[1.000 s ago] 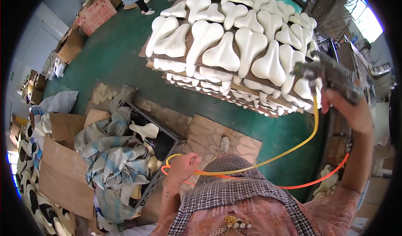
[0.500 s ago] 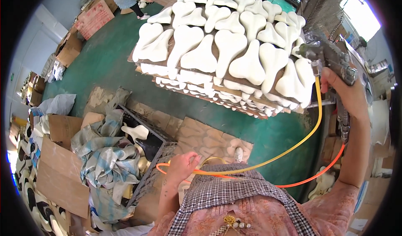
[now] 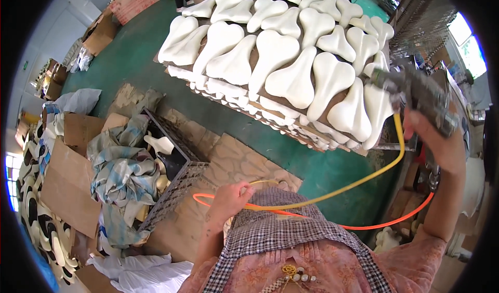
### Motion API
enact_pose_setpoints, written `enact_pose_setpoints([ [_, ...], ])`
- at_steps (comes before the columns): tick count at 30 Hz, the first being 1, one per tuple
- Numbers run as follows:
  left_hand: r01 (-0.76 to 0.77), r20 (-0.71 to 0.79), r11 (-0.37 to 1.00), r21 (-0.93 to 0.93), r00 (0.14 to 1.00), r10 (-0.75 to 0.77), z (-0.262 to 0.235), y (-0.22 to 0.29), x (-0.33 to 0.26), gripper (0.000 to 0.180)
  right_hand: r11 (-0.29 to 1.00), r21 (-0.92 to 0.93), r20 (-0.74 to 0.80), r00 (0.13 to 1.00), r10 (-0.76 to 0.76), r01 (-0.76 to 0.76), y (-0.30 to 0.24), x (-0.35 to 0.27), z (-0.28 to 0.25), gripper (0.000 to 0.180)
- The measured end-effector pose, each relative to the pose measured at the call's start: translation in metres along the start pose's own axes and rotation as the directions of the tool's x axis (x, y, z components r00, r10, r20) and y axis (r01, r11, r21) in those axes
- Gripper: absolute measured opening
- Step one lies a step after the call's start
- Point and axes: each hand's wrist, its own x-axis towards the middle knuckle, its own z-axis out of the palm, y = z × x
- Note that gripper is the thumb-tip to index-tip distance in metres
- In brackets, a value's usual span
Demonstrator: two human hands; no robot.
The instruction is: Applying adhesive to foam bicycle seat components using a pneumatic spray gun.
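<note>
My right hand (image 3: 435, 142) is raised at the right and grips a grey metal spray gun (image 3: 416, 93), its nozzle close to the right edge of a stack of boards (image 3: 291, 121) covered with several white saddle-shaped pieces (image 3: 273, 56). A yellow hose (image 3: 358, 181) and an orange hose (image 3: 384, 223) run down from the gun. Low in the middle, my left hand (image 3: 228, 199) is closed on both hoses near my chest, above a checked apron (image 3: 291, 241).
A dark plastic crate (image 3: 174, 176) with white pieces and crumpled cloth (image 3: 122, 168) stands at the left. Flattened cardboard (image 3: 67, 184) and more cut pieces lie along the left edge. The floor (image 3: 135, 64) is green; cardboard boxes (image 3: 132, 2) stand at the far side.
The view has shifted, so the stack of white pieces now sits larger and nearer. My right hand with the spray gun stays at the stack's right edge; my left hand still holds the hoses.
</note>
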Motion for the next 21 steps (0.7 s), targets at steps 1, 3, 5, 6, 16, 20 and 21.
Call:
enact_pose_setpoints([
  [1,0.004,-0.001,1.0,0.001,1.0,-0.004,0.003,0.002,0.0,0.029,0.997,0.067,0.078,0.996,-0.037,0.032,-0.002,-0.006,0.004,0.033],
  [3,-0.009,-0.013,1.0,0.01,1.0,0.009,0.008,0.002,0.002,0.028,0.992,0.095,0.272,0.957,-0.104,0.081,0.006,-0.011,0.001,0.056],
  [5,-0.03,-0.002,0.999,0.027,1.0,0.03,0.01,0.006,0.007,0.028,0.995,0.094,0.165,0.986,-0.034,0.019,0.011,-0.013,-0.003,0.051],
  [6,-0.046,0.007,0.998,0.039,0.999,0.046,0.011,0.007,0.01,0.028,0.994,0.1,0.062,0.997,0.035,-0.041,0.013,-0.014,-0.005,0.047],
  [16,-0.129,0.064,0.991,0.036,0.99,0.127,0.024,0.006,0.006,0.028,0.985,0.169,0.215,0.977,0.0,-0.037,-0.007,-0.061,-0.013,0.051],
  [20,-0.181,0.079,0.983,0.036,0.981,0.177,0.025,-0.002,-0.006,0.027,0.969,0.161,-0.122,0.971,0.205,-0.185,-0.006,-0.079,-0.01,0.054],
  [21,-0.209,0.056,0.977,0.048,0.977,0.207,0.025,-0.003,-0.01,0.027,0.977,0.133,-0.103,0.978,0.182,-0.168,-0.008,-0.088,-0.01,0.045],
])
